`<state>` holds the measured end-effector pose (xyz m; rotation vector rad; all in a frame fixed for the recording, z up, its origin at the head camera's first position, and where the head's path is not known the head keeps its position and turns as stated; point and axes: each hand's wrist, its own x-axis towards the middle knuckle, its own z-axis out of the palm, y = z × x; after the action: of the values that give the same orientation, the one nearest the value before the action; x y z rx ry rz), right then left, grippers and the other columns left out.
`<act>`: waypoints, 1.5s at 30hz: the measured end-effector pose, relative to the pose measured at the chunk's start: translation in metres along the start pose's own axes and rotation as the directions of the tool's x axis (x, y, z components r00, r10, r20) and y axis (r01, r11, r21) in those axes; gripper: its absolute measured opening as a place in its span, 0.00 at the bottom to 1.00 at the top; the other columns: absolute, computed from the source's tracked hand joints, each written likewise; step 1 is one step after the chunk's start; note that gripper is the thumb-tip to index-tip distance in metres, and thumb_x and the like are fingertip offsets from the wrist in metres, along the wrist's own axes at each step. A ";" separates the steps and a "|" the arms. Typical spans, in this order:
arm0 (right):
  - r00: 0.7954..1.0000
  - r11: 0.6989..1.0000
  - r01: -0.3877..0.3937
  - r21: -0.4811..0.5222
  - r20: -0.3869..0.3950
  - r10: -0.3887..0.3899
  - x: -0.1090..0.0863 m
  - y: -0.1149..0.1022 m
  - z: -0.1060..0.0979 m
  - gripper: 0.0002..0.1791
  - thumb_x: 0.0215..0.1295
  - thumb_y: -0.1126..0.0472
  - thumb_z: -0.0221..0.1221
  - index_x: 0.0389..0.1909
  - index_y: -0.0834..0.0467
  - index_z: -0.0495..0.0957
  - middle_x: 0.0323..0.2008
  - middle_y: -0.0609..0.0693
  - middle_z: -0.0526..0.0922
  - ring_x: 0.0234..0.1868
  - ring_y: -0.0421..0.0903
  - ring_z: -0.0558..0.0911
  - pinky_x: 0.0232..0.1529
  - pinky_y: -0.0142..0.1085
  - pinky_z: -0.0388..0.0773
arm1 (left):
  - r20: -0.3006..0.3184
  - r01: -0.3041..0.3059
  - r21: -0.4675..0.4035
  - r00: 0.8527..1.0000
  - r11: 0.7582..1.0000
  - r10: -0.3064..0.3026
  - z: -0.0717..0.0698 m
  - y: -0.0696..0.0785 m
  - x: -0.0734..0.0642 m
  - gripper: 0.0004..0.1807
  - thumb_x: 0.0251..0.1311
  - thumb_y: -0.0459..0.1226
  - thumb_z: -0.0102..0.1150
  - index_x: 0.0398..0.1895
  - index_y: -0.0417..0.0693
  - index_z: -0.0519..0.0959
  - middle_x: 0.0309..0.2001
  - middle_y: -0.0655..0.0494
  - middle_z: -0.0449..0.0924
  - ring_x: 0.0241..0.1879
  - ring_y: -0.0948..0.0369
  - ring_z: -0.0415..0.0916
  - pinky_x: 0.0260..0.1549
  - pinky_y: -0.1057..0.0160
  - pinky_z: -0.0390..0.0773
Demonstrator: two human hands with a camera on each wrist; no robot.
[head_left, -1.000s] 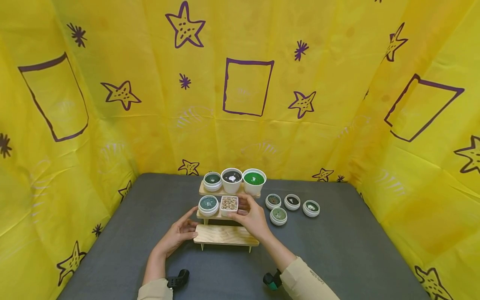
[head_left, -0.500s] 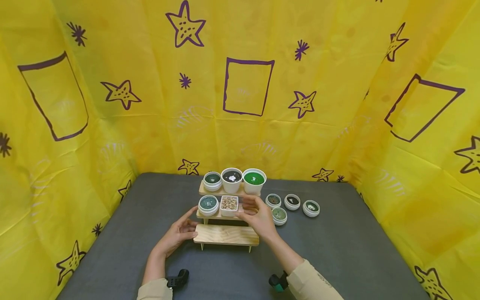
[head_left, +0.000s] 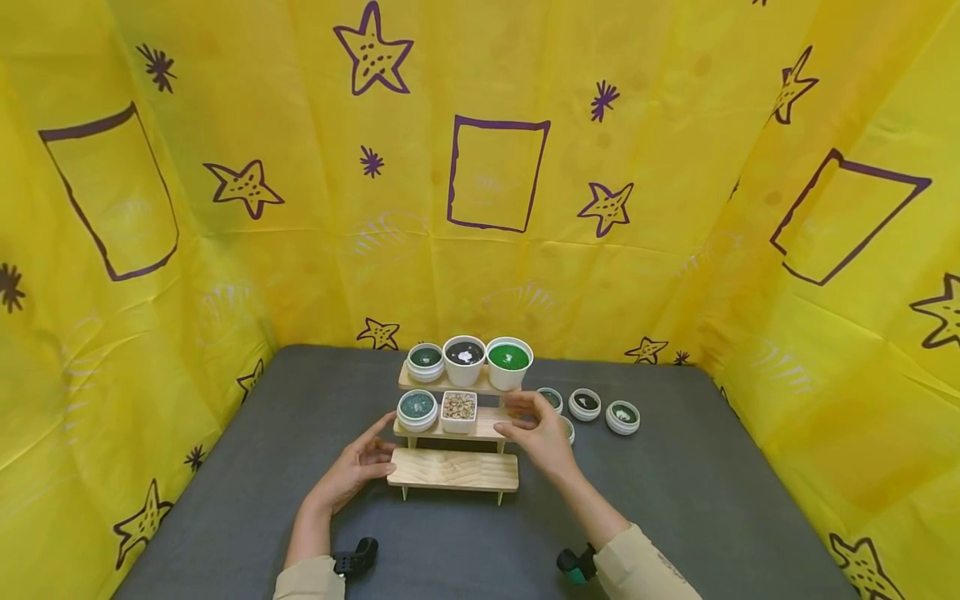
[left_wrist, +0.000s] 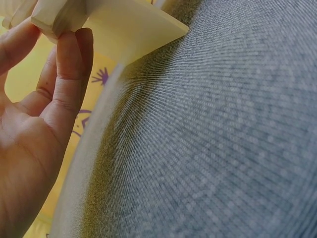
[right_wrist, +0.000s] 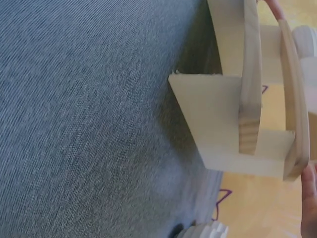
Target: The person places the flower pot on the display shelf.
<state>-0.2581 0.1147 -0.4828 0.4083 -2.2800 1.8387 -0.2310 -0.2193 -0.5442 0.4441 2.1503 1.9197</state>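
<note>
A three-tier wooden stand stands on the grey table. My left hand holds its left end, thumb at the bottom shelf and fingertips at the middle one; the left wrist view shows fingers around a board end. On the middle shelf sit a round white pot with blue-green fill and a square white cup of beige chips. My right hand is right of the cup, apart from it, fingers loosely bent and empty. One fingertip is right at the shelf's end in the right wrist view.
The top shelf carries a dark green pot, a black-filled cup and a bright green cup. Several small white pots, including a black-filled one and a dark green one, stand right of the stand. Yellow cloth surrounds the table.
My right hand has let go of the square cup and moved right, baring the shelf's right end and covering part of two small pots. The left hand has stayed in place.
</note>
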 end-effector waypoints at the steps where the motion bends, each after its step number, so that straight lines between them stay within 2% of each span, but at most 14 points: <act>1: 1.000 1.000 -0.002 -0.010 -0.007 0.002 0.000 0.000 -0.001 0.27 0.49 0.65 0.75 0.52 0.61 0.79 0.54 0.61 0.83 0.54 0.57 0.83 0.52 0.43 0.82 | 0.000 -0.001 0.000 1.000 1.000 0.001 0.000 0.000 0.000 0.48 0.62 0.31 0.62 0.79 0.46 0.44 0.57 0.25 0.66 0.48 0.68 0.78 0.48 0.70 0.79; 4: 1.000 1.000 -0.008 -0.026 -0.023 0.007 -0.001 0.000 -0.004 0.26 0.49 0.65 0.74 0.51 0.60 0.79 0.53 0.60 0.84 0.54 0.57 0.84 0.52 0.43 0.82 | 0.000 -0.002 -0.002 1.000 1.000 0.002 0.000 0.000 0.000 0.48 0.62 0.31 0.62 0.79 0.46 0.44 0.57 0.25 0.66 0.48 0.68 0.78 0.47 0.70 0.79; 10: 0.999 0.999 -0.017 -0.042 -0.028 0.016 -0.004 -0.004 -0.009 0.27 0.50 0.70 0.72 0.53 0.68 0.77 0.55 0.66 0.82 0.55 0.64 0.81 0.55 0.53 0.79 | 0.000 -0.007 -0.006 1.000 1.000 0.007 0.000 0.000 0.001 0.48 0.62 0.31 0.62 0.79 0.46 0.44 0.57 0.25 0.66 0.48 0.68 0.78 0.47 0.70 0.79; 13: 0.999 0.998 -0.036 -0.051 -0.042 0.034 -0.004 0.001 -0.014 0.27 0.50 0.70 0.72 0.53 0.67 0.77 0.54 0.65 0.82 0.56 0.63 0.81 0.57 0.56 0.77 | 0.006 -0.014 -0.011 1.000 1.000 0.014 0.001 0.000 0.001 0.48 0.62 0.31 0.62 0.79 0.45 0.44 0.57 0.25 0.66 0.48 0.68 0.78 0.47 0.69 0.79; 20: 0.994 0.992 -0.059 -0.114 -0.100 0.048 0.000 0.017 -0.034 0.27 0.48 0.62 0.75 0.52 0.60 0.79 0.53 0.58 0.83 0.58 0.57 0.82 0.59 0.47 0.78 | 0.007 -0.007 -0.009 1.000 1.000 0.007 0.001 0.001 0.001 0.48 0.63 0.32 0.62 0.79 0.45 0.44 0.57 0.25 0.66 0.48 0.68 0.78 0.47 0.69 0.79; 24: 0.990 0.987 -0.086 -0.139 -0.123 0.069 0.000 0.024 -0.044 0.29 0.48 0.60 0.76 0.53 0.60 0.79 0.55 0.58 0.83 0.59 0.56 0.80 0.62 0.48 0.76 | 0.004 0.000 -0.007 1.000 1.000 0.000 0.001 0.002 0.001 0.48 0.63 0.32 0.62 0.79 0.45 0.44 0.57 0.25 0.66 0.48 0.68 0.78 0.47 0.70 0.79; 29: 0.987 0.977 -0.114 -0.180 -0.136 0.090 0.000 0.035 -0.055 0.31 0.49 0.60 0.75 0.55 0.62 0.77 0.57 0.60 0.81 0.61 0.58 0.79 0.64 0.49 0.74 | 0.001 0.007 -0.003 1.000 1.000 -0.007 0.001 0.003 0.000 0.48 0.62 0.32 0.62 0.79 0.45 0.44 0.57 0.25 0.66 0.48 0.68 0.78 0.47 0.70 0.79; 35: 0.983 0.979 -0.134 -0.151 -0.145 0.112 0.001 0.043 -0.065 0.32 0.49 0.63 0.75 0.57 0.66 0.76 0.58 0.65 0.80 0.62 0.61 0.78 0.64 0.50 0.73 | -0.011 0.028 0.001 1.000 1.000 -0.028 0.002 0.004 -0.001 0.48 0.62 0.33 0.63 0.79 0.46 0.44 0.58 0.27 0.67 0.48 0.67 0.78 0.47 0.70 0.79; 38: 0.982 0.978 -0.145 -0.150 -0.142 0.123 0.001 0.046 -0.069 0.33 0.49 0.63 0.75 0.57 0.66 0.75 0.59 0.64 0.79 0.63 0.61 0.77 0.64 0.51 0.73 | -0.017 0.037 0.002 0.999 0.999 -0.037 0.002 0.004 -0.001 0.48 0.62 0.33 0.63 0.79 0.46 0.44 0.58 0.27 0.66 0.48 0.66 0.77 0.47 0.70 0.79; 45: 0.977 0.960 -0.179 -0.217 -0.151 0.148 -0.001 0.053 -0.072 0.34 0.49 0.63 0.75 0.58 0.65 0.75 0.61 0.62 0.78 0.62 0.60 0.77 0.61 0.50 0.76 | -0.017 0.032 -0.007 0.999 0.999 -0.032 0.002 0.004 -0.001 0.48 0.62 0.32 0.63 0.79 0.46 0.44 0.58 0.27 0.66 0.48 0.67 0.77 0.47 0.70 0.78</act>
<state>-0.2766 0.1959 -0.5167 0.0600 -2.4585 1.5890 -0.2292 -0.2173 -0.5403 0.3909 2.1475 1.9195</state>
